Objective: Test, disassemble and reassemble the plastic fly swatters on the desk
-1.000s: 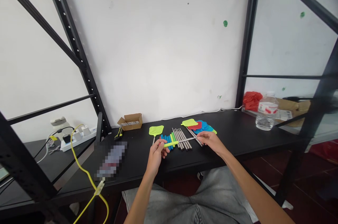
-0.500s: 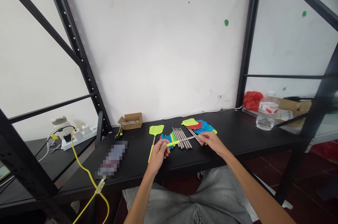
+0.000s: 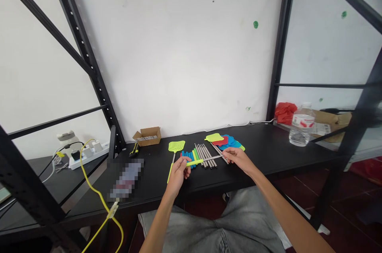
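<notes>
On the black table (image 3: 268,145), the left hand (image 3: 178,170) still pinches the yellow-green plastic handle (image 3: 194,162); it has barely shifted since before. The right hand (image 3: 238,157) keeps gripping its thin metal rod (image 3: 213,158) above the loose rods (image 3: 205,151).

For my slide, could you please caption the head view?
Both hands, left hand and right hand, hold a yellow-handled rod above a black table.

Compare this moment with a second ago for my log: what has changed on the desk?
Little moved. The left hand and right hand still hold the yellow-green handle and metal rod between them, in almost the same place. The finished swatter, loose rods and coloured heads stayed put.
</notes>
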Tool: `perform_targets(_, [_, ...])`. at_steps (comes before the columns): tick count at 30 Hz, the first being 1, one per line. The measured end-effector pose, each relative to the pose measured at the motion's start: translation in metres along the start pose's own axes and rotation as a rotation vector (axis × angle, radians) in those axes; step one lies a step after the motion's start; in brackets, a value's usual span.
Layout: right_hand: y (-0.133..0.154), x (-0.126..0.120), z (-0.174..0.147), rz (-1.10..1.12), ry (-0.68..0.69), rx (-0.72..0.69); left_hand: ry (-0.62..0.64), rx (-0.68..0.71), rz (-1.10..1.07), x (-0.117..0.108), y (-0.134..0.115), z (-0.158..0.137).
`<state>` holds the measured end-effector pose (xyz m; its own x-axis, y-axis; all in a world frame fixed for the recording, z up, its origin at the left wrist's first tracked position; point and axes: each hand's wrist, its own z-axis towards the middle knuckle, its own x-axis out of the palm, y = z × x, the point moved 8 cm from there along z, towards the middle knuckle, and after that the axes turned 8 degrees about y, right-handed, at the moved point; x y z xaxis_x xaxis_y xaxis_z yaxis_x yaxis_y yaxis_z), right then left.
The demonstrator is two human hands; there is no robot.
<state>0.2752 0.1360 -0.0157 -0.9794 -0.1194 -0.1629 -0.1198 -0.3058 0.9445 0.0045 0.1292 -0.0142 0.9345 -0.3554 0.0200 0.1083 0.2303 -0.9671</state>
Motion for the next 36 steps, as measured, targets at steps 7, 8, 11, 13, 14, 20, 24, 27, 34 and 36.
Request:
perform_targets(7, [-0.004, -0.001, 0.002, -0.008, 0.011, -0.019, 0.002, 0.006, 0.006, 0.000, -0.001, 0.000])
perform_targets(8, [-0.005, -0.001, 0.002, -0.018, 0.014, -0.019, 0.006, 0.007, 0.010, 0.001, -0.001, 0.000])
perform_targets(11, [-0.006, -0.001, 0.002, -0.038, 0.020, -0.014, 0.016, 0.007, 0.022, 0.001, -0.001, -0.001])
perform_targets(13, [-0.006, -0.001, 0.002, -0.052, 0.025, -0.011, 0.028, 0.007, 0.038, 0.002, -0.001, -0.001])
perform_targets(14, [-0.006, -0.001, 0.002, -0.063, 0.026, -0.010, 0.037, 0.009, 0.056, 0.003, -0.001, -0.001])
perform_targets(20, [-0.003, 0.002, 0.003, -0.148, 0.052, -0.025, 0.112, 0.048, 0.180, 0.010, -0.004, -0.001])
perform_targets(24, [-0.002, 0.003, 0.003, -0.192, 0.058, -0.045, 0.179, 0.061, 0.228, 0.015, -0.005, -0.002])
perform_targets(27, [0.000, 0.003, 0.003, -0.230, 0.058, -0.052, 0.218, 0.073, 0.247, 0.018, -0.006, -0.003])
perform_targets(34, [0.009, 0.005, 0.000, -0.253, 0.029, -0.085, 0.247, 0.049, 0.188, 0.021, -0.006, -0.002])
perform_targets(36, [0.011, 0.006, -0.001, -0.219, 0.022, -0.110, 0.200, 0.027, 0.126, 0.017, -0.003, -0.001])
